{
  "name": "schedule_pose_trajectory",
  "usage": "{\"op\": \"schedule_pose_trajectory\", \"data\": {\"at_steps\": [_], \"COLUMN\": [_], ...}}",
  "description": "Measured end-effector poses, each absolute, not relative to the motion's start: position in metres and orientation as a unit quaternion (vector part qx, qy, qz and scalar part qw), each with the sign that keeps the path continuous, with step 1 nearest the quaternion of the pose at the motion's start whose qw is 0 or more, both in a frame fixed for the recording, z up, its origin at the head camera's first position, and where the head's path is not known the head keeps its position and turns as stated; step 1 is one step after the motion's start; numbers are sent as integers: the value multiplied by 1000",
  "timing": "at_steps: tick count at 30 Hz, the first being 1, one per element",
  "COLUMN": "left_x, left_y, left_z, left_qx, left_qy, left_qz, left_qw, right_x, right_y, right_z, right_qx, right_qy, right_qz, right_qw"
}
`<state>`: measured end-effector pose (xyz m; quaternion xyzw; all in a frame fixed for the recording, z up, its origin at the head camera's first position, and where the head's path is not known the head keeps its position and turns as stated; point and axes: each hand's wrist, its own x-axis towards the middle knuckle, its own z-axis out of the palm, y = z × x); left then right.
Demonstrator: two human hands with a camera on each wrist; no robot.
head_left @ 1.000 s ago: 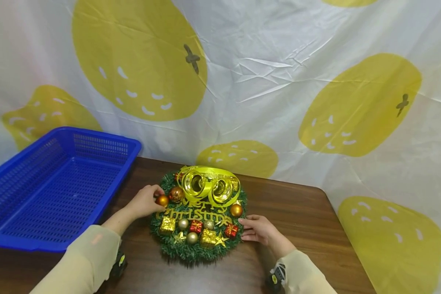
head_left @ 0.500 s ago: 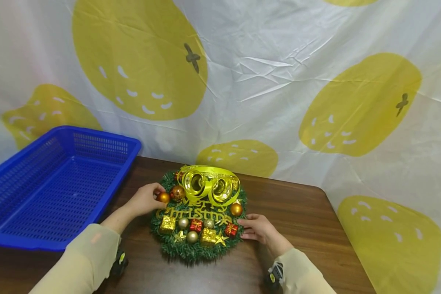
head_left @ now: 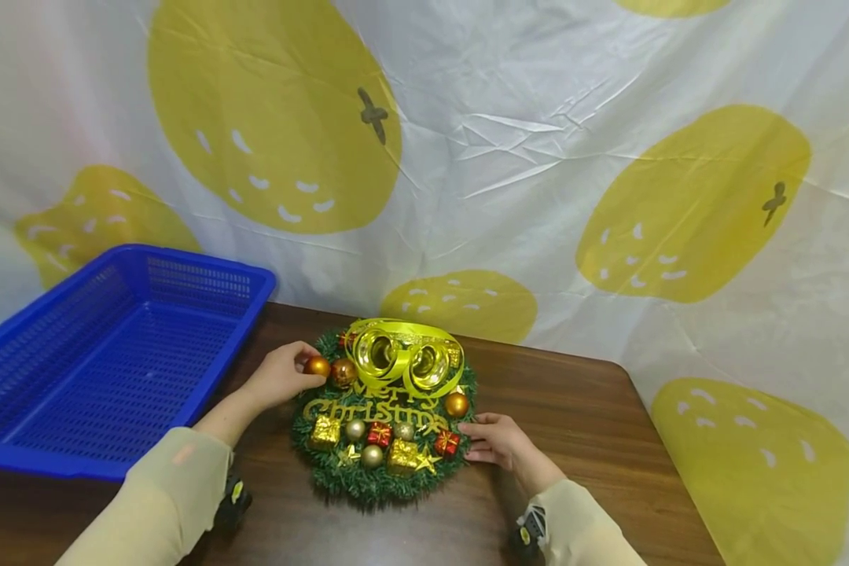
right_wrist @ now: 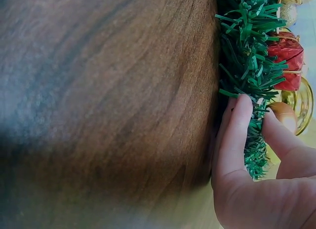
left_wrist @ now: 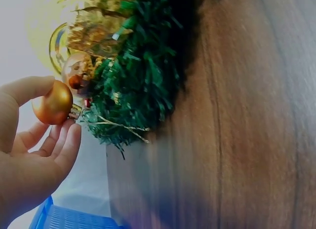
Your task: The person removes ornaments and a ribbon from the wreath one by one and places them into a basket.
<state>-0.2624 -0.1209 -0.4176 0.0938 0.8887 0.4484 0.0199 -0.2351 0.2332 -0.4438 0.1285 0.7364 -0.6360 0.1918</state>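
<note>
A green Christmas wreath (head_left: 375, 489) lies on the table, trimmed with baubles, small gift boxes, gold stars and gold "Merry Christmas" lettering (head_left: 375, 410). Two gold bells (head_left: 428, 366) with yellow ribbon sit at its far side. At the left rim, my left hand (head_left: 283, 376) pinches an orange bauble (left_wrist: 53, 104) between thumb and fingers, its metal cap facing the greenery. Right beside it is a browner bauble (head_left: 343, 373). My right hand (head_left: 501, 442) grips the wreath's right edge, thumb above and fingers low by the table, close to a red gift box (right_wrist: 287, 60).
To the left stands a blue plastic basket (head_left: 251, 326) with slotted walls. Behind the brown wooden table (head_left: 573, 424) hangs a white cloth (head_left: 495, 196) with yellow fruit prints. The table's right edge runs down beside the cloth.
My left hand has moved the orange bauble a little farther back along the wreath's left rim, close to the browner bauble. The right hand has kept its place.
</note>
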Motion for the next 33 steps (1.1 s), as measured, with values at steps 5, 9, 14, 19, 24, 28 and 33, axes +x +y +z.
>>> {"op": "schedule_pose_trajectory", "data": {"at_steps": [5, 9, 14, 19, 24, 28, 33], "left_x": [-261, -260, -261, -264, -266, -268, -269], "left_y": [-120, -118, -118, -120, -121, -122, -124], "left_z": [-411, -406, -401, -393, -382, -373, -363], "left_qx": [90, 88, 86, 87, 90, 92, 94], "left_qy": [884, 884, 884, 884, 888, 890, 892], "left_qz": [458, 458, 459, 459, 450, 447, 442], "left_qw": [18, 14, 12, 7, -3, -8, -12], "right_x": [-234, -232, -233, -234, -233, -233, -234], "right_y": [234, 234, 234, 234, 233, 232, 232], "right_z": [-444, -446, -449, -448, -447, -446, -447], "right_qx": [126, 128, 134, 133, 130, 131, 134], "right_qy": [737, 735, 736, 738, 739, 739, 740], "right_qz": [-635, -637, -636, -635, -635, -636, -635], "right_qw": [194, 192, 188, 186, 184, 180, 178]}}
